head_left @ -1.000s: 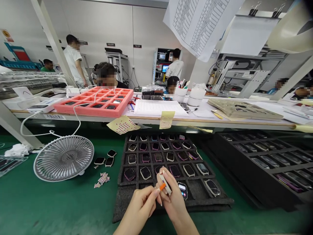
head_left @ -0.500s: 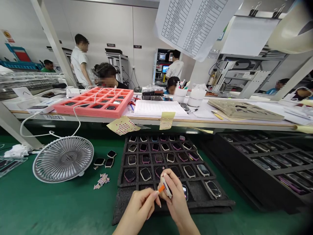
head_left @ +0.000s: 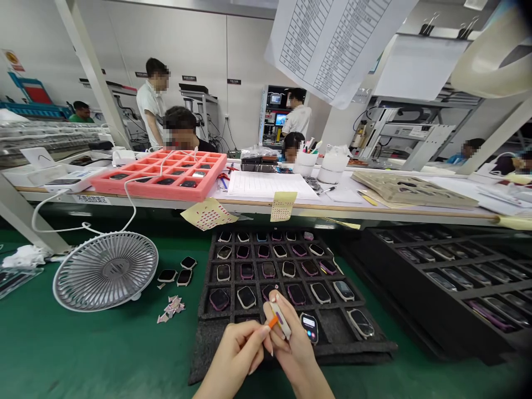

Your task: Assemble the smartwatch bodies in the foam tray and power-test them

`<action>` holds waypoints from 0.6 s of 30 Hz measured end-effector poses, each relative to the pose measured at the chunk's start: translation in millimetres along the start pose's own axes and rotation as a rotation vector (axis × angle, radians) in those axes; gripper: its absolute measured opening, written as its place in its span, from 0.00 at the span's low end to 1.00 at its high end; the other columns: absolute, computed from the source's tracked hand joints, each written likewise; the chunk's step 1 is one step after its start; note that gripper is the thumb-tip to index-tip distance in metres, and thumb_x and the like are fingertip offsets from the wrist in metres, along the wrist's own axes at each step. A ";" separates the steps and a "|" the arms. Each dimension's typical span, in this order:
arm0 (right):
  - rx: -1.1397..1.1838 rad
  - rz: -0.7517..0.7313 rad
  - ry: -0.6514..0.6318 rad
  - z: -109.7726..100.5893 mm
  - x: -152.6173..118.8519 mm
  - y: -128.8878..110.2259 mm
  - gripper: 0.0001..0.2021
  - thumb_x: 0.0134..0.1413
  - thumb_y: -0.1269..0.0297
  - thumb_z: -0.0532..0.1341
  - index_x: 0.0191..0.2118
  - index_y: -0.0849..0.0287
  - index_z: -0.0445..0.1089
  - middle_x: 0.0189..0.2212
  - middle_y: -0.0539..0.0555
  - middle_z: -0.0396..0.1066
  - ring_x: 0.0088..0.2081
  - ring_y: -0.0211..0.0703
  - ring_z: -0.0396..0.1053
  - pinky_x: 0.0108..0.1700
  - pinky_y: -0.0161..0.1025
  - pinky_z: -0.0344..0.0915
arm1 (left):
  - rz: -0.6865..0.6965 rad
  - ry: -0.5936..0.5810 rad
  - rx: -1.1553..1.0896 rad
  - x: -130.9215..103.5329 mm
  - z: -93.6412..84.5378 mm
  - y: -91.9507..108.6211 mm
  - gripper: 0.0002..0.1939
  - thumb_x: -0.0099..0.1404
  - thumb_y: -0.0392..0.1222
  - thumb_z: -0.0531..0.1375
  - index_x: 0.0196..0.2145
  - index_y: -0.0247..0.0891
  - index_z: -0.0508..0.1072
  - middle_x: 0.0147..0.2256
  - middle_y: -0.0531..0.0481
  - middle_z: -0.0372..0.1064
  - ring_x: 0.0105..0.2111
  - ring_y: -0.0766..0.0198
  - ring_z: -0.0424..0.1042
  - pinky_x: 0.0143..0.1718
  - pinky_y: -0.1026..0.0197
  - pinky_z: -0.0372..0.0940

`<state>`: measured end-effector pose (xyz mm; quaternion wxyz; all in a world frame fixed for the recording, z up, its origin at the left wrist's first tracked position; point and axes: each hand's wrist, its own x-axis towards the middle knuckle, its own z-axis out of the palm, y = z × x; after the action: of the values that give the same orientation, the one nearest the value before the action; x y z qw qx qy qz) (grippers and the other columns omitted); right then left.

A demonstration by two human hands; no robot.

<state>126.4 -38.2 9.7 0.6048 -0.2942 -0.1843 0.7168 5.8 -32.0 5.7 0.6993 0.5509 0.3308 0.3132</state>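
My right hand [head_left: 293,336] grips a pale smartwatch body [head_left: 285,327] on edge, its narrow side towards me. My left hand [head_left: 241,348] pinches a small orange stick-like tool [head_left: 273,321], whose tip meets the watch's side near a purple patch. Both hands are over the front of a black foam tray [head_left: 210,346]. Watches with pale or purple frames fill many of its compartments. A watch with a lit screen [head_left: 309,328] lies just right of my right hand, and a pale-framed watch [head_left: 361,323] sits in the front right compartment.
Left of the tray lie loose watches [head_left: 167,275], small pinkish scraps [head_left: 171,309] and a grey fan [head_left: 114,271]. Another black tray [head_left: 415,299] is on the right. A shelf [head_left: 332,208] behind carries a pink foam tray [head_left: 158,190] and papers. Other people are in the background.
My right hand has turned the watch slightly, so more of its side shows, and the lit watch beside it is less covered. The orange tool stays against the watch. The view shifted slightly.
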 end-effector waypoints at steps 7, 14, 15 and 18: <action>0.026 0.021 0.090 -4.1 3.0 2.3 0.18 0.45 0.56 0.69 0.30 0.61 0.60 0.17 0.40 0.56 0.11 0.20 0.36 0.13 0.24 0.38 | -0.026 0.013 0.030 3.4 -3.4 -4.0 0.30 0.62 0.65 0.50 0.22 0.33 0.65 0.11 0.58 0.47 0.13 0.74 0.45 0.18 0.67 0.42; -0.324 -0.091 0.269 -4.5 -1.5 20.1 0.19 0.48 0.49 0.66 0.34 0.59 0.62 0.20 0.43 0.55 0.17 0.25 0.45 0.15 0.24 0.39 | 0.029 0.136 -0.048 12.4 6.4 -7.8 0.25 0.60 0.62 0.55 0.24 0.36 0.58 0.22 0.54 0.55 0.21 0.70 0.56 0.23 0.68 0.56; -0.374 -0.095 0.286 -5.3 -1.9 22.1 0.19 0.48 0.48 0.65 0.34 0.59 0.62 0.22 0.44 0.55 0.18 0.25 0.46 0.16 0.24 0.40 | 0.040 0.155 0.003 12.4 7.0 -9.5 0.24 0.62 0.61 0.54 0.24 0.36 0.58 0.22 0.54 0.54 0.22 0.70 0.56 0.24 0.68 0.56; -0.467 -0.179 0.326 -16.1 -2.0 15.7 0.19 0.50 0.47 0.63 0.34 0.58 0.61 0.22 0.44 0.55 0.18 0.27 0.47 0.18 0.25 0.45 | 0.099 0.288 0.203 8.7 -3.9 -14.4 0.23 0.65 0.58 0.51 0.23 0.36 0.56 0.21 0.55 0.49 0.21 0.71 0.51 0.22 0.69 0.50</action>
<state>125.1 -44.8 -11.9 0.6032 -0.5193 -0.2700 0.5418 8.8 -25.6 -10.0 0.5691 0.5839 0.4299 0.3879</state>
